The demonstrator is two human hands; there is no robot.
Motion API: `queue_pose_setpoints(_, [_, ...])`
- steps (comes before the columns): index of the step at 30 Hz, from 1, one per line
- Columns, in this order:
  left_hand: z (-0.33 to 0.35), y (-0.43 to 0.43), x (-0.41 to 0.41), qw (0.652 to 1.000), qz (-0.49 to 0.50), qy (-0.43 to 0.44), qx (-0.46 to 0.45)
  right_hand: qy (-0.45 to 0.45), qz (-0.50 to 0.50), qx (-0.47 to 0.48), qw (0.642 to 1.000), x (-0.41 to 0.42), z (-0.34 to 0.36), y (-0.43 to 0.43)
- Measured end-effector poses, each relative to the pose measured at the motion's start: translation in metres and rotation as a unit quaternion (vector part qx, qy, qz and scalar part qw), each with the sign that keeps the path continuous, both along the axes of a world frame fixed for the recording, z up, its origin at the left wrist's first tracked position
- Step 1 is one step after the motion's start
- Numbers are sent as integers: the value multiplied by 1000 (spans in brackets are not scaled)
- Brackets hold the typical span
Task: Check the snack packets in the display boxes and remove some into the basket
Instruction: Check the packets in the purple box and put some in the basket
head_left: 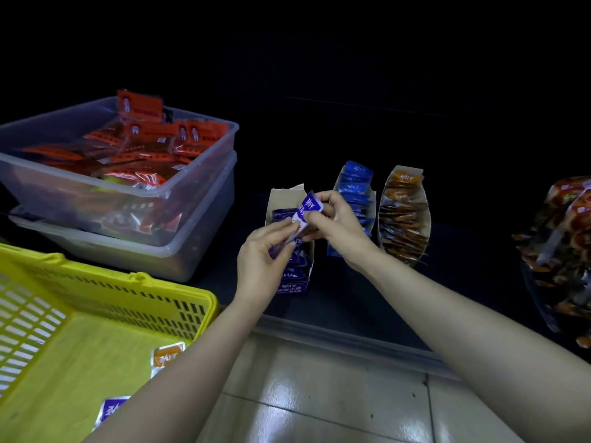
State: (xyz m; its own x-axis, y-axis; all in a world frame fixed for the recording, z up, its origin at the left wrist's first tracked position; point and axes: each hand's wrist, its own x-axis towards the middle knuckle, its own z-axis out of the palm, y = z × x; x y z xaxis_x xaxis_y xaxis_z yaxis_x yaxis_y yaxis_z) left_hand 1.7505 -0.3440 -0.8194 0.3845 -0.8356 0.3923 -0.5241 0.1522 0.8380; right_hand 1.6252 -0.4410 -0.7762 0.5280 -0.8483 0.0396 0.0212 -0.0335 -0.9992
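The yellow basket [137,278] sits low to the left of the hands, two packets lying in it, handy for rejects, while left hand [262,260] and right hand [335,225] pinch one purple packet [303,212] by its ends just above its display box [287,193], apparently tilted up for checking.

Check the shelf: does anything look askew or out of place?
One orange-red snack packet stands upright at the far edge of the upper clear plastic tub, poking above its rim, while most others lie lower. Nothing looks spilled.
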Motion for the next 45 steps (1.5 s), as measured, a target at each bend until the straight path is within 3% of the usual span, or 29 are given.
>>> queue_pose_setpoints(4, [-7, 3, 5, 996, 55, -57, 36, 41, -37, -52, 997, -6, -6, -6])
queue_pose_setpoints(8, [-14, 7, 12, 984, 104, -36, 140, 76, -12, -120, 990, -18, -13, -11])
queue_pose_setpoints(15, [-21, 8, 17, 978, 103, -25, 178, 117, 19, -220, 968, -18, -22, -8])
queue_pose_setpoints(21, [-19, 6, 18, 981, 114, -18, 156, 104, 32, -249, 962, -16, -16, -12])
queue_pose_setpoints(28, [-25, 7, 18, 977, 102, -58, 180, 165, 71, -284, 942, -16, -30, -10])
queue_pose_setpoints(36, [-27, 8, 18, 978, 97, -44, 179, 237, 52, -476, 845, -20, -36, -12])
queue_pose_setpoints(41, [-28, 7, 18, 980, 93, -34, 173, 270, 75, -449, 849, -16, -47, -9])
queue_pose_setpoints(45, [-25, 9, 14, 990, 77, -37, 109, 275, 64, -414, 865, -9, -57, -7])
